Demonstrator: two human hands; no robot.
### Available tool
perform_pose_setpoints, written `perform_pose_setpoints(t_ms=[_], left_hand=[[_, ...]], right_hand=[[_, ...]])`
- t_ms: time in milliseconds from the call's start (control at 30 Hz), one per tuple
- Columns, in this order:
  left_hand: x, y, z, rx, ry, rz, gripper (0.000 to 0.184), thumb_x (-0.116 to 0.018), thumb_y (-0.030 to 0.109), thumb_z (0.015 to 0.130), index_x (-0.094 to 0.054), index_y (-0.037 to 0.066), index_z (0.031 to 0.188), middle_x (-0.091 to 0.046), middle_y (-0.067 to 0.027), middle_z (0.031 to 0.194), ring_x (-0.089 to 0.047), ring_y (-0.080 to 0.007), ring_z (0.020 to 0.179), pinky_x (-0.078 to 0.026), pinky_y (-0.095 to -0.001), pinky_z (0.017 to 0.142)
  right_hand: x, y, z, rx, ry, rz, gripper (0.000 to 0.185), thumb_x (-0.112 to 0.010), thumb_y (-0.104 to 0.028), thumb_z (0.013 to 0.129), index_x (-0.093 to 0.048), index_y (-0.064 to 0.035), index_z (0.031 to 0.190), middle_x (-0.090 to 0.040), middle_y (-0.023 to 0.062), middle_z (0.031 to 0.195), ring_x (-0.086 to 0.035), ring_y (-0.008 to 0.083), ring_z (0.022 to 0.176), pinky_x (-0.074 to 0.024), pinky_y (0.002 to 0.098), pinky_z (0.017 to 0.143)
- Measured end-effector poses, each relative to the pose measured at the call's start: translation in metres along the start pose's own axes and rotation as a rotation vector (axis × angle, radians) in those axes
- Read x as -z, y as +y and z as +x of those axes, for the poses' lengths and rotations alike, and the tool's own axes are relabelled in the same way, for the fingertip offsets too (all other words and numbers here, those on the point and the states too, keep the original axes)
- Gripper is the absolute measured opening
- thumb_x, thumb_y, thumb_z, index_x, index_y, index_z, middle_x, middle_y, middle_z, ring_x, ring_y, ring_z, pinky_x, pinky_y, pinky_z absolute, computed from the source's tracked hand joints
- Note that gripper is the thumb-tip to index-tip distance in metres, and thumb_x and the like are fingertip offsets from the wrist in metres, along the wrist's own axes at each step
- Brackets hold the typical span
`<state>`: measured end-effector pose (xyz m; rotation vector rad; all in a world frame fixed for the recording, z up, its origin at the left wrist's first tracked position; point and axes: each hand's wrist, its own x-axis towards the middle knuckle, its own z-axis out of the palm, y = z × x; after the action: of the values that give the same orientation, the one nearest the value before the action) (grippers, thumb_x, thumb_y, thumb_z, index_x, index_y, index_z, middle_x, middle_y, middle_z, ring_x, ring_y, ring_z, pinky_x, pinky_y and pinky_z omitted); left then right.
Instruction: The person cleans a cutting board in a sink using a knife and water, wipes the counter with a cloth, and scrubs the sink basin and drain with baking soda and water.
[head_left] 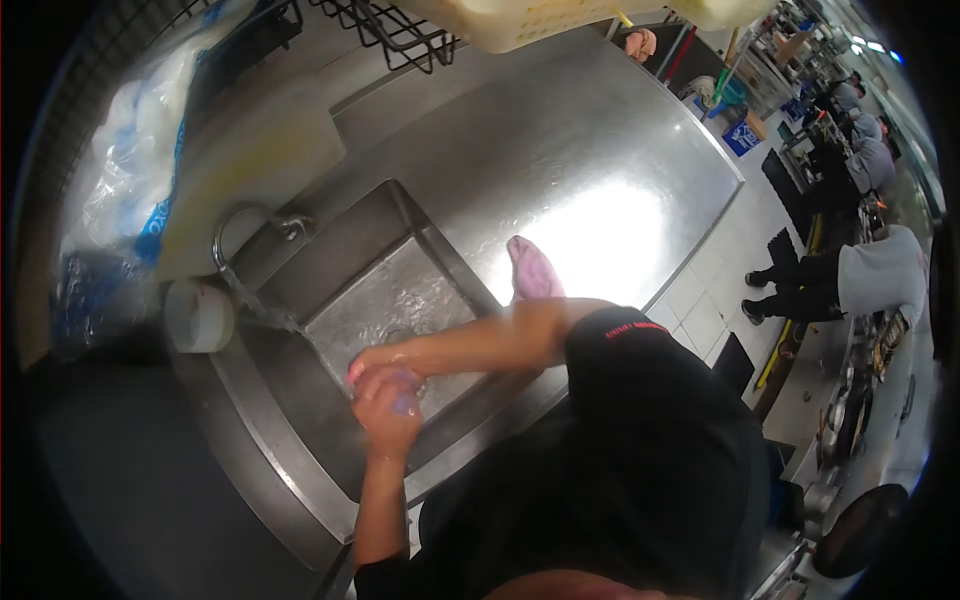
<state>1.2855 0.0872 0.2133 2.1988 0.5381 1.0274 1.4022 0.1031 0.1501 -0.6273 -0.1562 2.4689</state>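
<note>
Over the sink basin [380,305], my left hand [385,400] and my right hand [375,362] press against each other, fingers closed. A small purple-blue patch [404,402] shows at the hands; it is too blurred to name. The faucet [222,250] arches over the basin's far left side, and water appears to run from it toward my hands. Wet, shiny metal lies beneath them on the basin floor. A crumpled pink-purple cloth [534,270] rests on the counter beyond my right forearm, apart from both hands.
A white round container [199,315] stands left of the faucet. Plastic-wrapped goods [130,170] are at the far left. A black wire rack [385,28] and a pale plastic crate [520,20] hang over the steel counter [450,120]. Several people work at the right.
</note>
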Motion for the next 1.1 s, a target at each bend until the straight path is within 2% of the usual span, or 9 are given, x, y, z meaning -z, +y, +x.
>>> perform_pose_setpoints(t_ms=[67, 167, 200, 267, 500, 900, 967, 1033, 1100], left_hand=[[-0.011, 0.002, -0.011, -0.186, -0.212, 0.102, 0.010, -0.062, 0.003, 0.064, -0.062, 0.008, 0.072, -0.063, -0.0101, 0.085, -0.064, -0.0312, 0.081, -0.053, -0.0414, 0.075], [-0.030, -0.002, -0.035, -0.281, -0.485, 0.147, 0.014, -0.063, 0.007, 0.061, -0.066, 0.012, 0.073, -0.059, -0.0088, 0.077, -0.063, -0.0303, 0.078, -0.051, -0.0434, 0.068], [-0.035, -0.003, -0.039, -0.286, -0.483, 0.146, 0.014, -0.063, 0.007, 0.061, -0.066, 0.012, 0.073, -0.059, -0.0088, 0.077, -0.063, -0.0303, 0.078, -0.051, -0.0434, 0.068], [-0.047, -0.004, -0.044, -0.270, -0.638, 0.204, 0.020, -0.067, 0.007, 0.054, -0.065, 0.015, 0.073, -0.063, -0.0062, 0.078, -0.064, -0.0279, 0.078, -0.050, -0.0401, 0.065], [-0.103, -0.071, -0.101, -0.184, -0.744, 0.344, 0.015, -0.066, 0.011, 0.065, -0.070, 0.012, 0.080, -0.064, -0.0077, 0.083, -0.064, -0.0300, 0.081, -0.050, -0.0445, 0.066], [-0.096, -0.081, -0.149, 0.044, -0.982, 0.548, 0.020, -0.066, 0.010, 0.071, -0.071, 0.010, 0.089, -0.068, -0.0117, 0.098, -0.065, -0.0307, 0.088, -0.051, -0.0453, 0.071], [-0.075, -0.059, -0.139, 0.086, -0.852, 0.530, 0.020, -0.065, 0.010, 0.072, -0.071, 0.010, 0.091, -0.068, -0.0124, 0.101, -0.066, -0.0308, 0.090, -0.052, -0.0455, 0.072], [-0.035, 0.012, -0.089, 0.061, -0.341, 0.313, 0.022, -0.062, 0.005, 0.074, -0.070, 0.008, 0.095, -0.066, -0.0156, 0.102, -0.063, -0.0346, 0.094, -0.050, -0.0450, 0.083], [-0.017, 0.044, -0.069, 0.176, 0.130, 0.411, 0.022, -0.065, 0.010, 0.080, -0.065, 0.003, 0.101, -0.064, -0.0125, 0.099, -0.060, -0.0305, 0.097, -0.047, -0.0401, 0.089]], right_hand=[[0.003, 0.004, 0.016, -0.102, 0.064, -0.313, 0.027, -0.065, -0.034, 0.092, -0.062, -0.0113, 0.107, -0.067, 0.0083, 0.093, -0.067, 0.0219, 0.085, -0.0563, 0.0346, 0.071], [0.006, 0.011, 0.031, -0.140, 0.096, -0.589, 0.027, -0.065, -0.034, 0.092, -0.062, -0.0114, 0.107, -0.067, 0.0083, 0.093, -0.067, 0.0219, 0.085, -0.0563, 0.0347, 0.071], [0.008, 0.013, 0.033, -0.148, 0.096, -0.639, 0.027, -0.065, -0.034, 0.092, -0.062, -0.0114, 0.107, -0.067, 0.0083, 0.093, -0.067, 0.0219, 0.085, -0.0563, 0.0348, 0.070], [0.013, 0.017, 0.035, -0.159, 0.098, -0.705, 0.027, -0.065, -0.033, 0.092, -0.062, -0.0114, 0.107, -0.067, 0.0083, 0.093, -0.067, 0.0218, 0.086, -0.0564, 0.0348, 0.070], [0.027, 0.041, 0.035, -0.200, 0.078, -0.883, 0.026, -0.065, -0.033, 0.092, -0.063, -0.0116, 0.107, -0.067, 0.0084, 0.092, -0.067, 0.0218, 0.086, -0.0565, 0.0351, 0.068], [0.044, 0.084, 0.057, -0.156, 0.037, -1.348, 0.026, -0.065, -0.032, 0.091, -0.063, -0.0119, 0.108, -0.067, 0.0085, 0.092, -0.067, 0.0218, 0.086, -0.0567, 0.0355, 0.066], [0.049, 0.064, 0.068, -0.071, 0.104, -1.323, 0.026, -0.064, -0.032, 0.091, -0.063, -0.0119, 0.108, -0.067, 0.0085, 0.092, -0.067, 0.0217, 0.086, -0.0567, 0.0355, 0.065], [0.052, 0.035, 0.052, -0.005, 0.150, -1.118, 0.026, -0.064, -0.031, 0.091, -0.063, -0.0120, 0.108, -0.067, 0.0086, 0.092, -0.067, 0.0217, 0.086, -0.0568, 0.0356, 0.065], [0.038, 0.010, -0.020, -0.013, 0.094, -0.797, 0.025, -0.067, -0.024, 0.087, -0.063, -0.0108, 0.108, -0.066, 0.0082, 0.094, -0.066, 0.0207, 0.089, -0.0562, 0.0362, 0.063]])
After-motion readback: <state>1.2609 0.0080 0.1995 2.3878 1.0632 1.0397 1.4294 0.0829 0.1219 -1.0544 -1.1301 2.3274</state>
